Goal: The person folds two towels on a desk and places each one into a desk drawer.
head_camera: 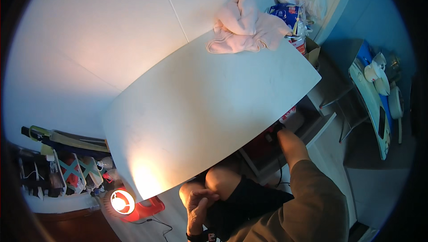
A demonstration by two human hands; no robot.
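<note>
My left hand (200,205) is raised just over my knees, palm up with loosely bent fingers, and holds nothing. A dark band circles its wrist. My right forearm (292,143) reaches into an open drawer (322,130) below the right part of the white tabletop (200,101). Shadow and the table edge hide most of my right hand, so its grip is unclear. Beside that wrist, a white item with red markings (288,115) lies in the drawer. A pink towel (247,28) is crumpled on the table's far edge.
A lit lamp with a red body (122,202) stands by the table's lower left corner, its cord on the floor. Shelves holding bottles (75,175) are at the left. Plastic packages (287,14) are behind the towel. White pots (376,71) sit on a small table at right.
</note>
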